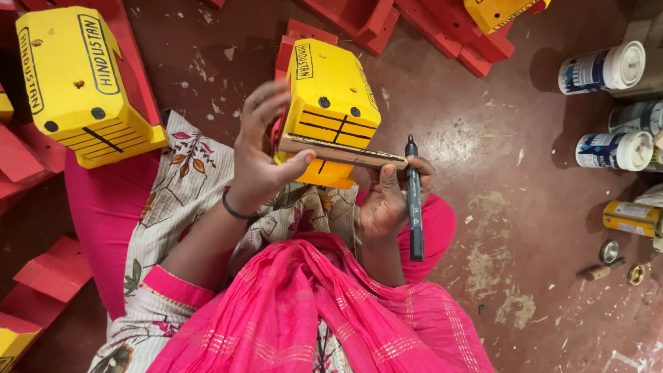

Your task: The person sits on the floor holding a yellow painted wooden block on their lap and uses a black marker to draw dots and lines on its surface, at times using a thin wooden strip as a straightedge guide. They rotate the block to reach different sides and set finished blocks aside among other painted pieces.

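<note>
A yellow painted wooden block with black dots and black ruled lines stands tilted over my lap. A thin wooden strip lies across its lower face like a straightedge. My left hand grips the block's left side, with the thumb pressing the strip's left end. My right hand is under the strip's right end and holds a black marker, whose tip points up just past the end of the strip. Pink cloth covers my lap below.
A second yellow block rests on red painted pieces at the upper left. More red pieces and a yellow part lie at the top. Paint tins, a yellow tin and small lids stand on the right of the reddish floor.
</note>
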A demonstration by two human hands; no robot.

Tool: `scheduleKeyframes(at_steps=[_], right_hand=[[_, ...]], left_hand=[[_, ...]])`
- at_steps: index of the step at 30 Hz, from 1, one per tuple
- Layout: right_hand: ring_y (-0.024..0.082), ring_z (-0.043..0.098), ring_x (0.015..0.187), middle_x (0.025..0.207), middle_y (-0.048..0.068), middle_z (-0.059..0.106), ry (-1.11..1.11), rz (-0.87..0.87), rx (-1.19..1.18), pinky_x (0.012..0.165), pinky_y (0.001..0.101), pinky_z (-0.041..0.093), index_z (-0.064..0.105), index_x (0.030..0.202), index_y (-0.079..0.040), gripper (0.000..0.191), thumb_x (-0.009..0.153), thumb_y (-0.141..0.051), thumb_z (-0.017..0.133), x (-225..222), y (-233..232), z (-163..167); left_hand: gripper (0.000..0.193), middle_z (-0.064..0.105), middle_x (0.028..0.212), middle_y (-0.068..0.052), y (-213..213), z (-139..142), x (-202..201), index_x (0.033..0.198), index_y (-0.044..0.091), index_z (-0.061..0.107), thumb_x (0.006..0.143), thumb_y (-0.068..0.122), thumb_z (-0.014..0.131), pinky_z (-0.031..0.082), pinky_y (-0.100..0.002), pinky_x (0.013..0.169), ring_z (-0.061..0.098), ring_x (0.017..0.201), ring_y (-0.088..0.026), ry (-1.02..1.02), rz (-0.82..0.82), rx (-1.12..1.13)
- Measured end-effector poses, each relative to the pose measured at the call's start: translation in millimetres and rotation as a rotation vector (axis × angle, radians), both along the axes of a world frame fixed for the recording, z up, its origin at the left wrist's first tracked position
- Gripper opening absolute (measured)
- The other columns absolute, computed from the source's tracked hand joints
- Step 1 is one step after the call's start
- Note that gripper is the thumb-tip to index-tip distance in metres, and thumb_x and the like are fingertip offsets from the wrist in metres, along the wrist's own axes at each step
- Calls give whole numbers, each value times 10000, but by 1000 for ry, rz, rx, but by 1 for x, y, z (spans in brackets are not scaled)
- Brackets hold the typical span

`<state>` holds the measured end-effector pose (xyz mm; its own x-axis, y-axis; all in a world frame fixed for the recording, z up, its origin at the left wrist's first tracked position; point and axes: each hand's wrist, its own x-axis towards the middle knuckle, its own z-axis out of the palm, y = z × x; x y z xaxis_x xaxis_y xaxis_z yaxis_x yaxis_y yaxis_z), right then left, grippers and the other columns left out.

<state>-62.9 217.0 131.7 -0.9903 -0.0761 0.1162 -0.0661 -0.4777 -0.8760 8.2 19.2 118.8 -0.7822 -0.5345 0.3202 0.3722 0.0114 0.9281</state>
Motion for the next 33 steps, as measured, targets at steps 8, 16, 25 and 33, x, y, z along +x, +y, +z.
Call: scheduleKeyframes(at_steps=[8, 16, 25, 33], right_hand=[[234, 685, 995, 1115, 89, 631, -9, -20, 32, 867, 410, 620, 491, 1278, -92, 415, 960, -7, 746, -1, 1, -1], [227, 680, 1030, 1135, 94, 616, 14, -58, 55, 932, 439, 634, 478, 1271, -74, 402, 976, -27, 746, 3, -7, 3], [254, 698, 1029, 1147, 142, 658, 12, -23, 94, 892, 412, 629, 479, 1280, -88, 414, 969, -45, 748, 0, -1, 5], [255, 697, 1018, 1147, 136, 644, 66, -46, 139, 897, 427, 639, 488, 1303, -56, 418, 981, -52, 754, -3, 3, -4]], left_hand=[[694, 453, 1618, -108, -21, 0, -24, 1467, 111, 514, 838, 307, 731, 251, -462, 1342, 307, 1591, -331, 20, -138, -212], [710, 500, 1578, -87, -23, 1, -27, 1423, 125, 507, 814, 267, 842, 229, -490, 1347, 303, 1577, -362, -14, -124, -285], [738, 484, 1594, -100, -22, 7, -23, 1436, 111, 516, 784, 228, 841, 232, -507, 1364, 307, 1601, -369, -43, -125, -292], [723, 511, 1568, -99, -23, 9, -23, 1410, 104, 538, 765, 220, 842, 241, -505, 1357, 336, 1584, -371, -51, -110, -301]])
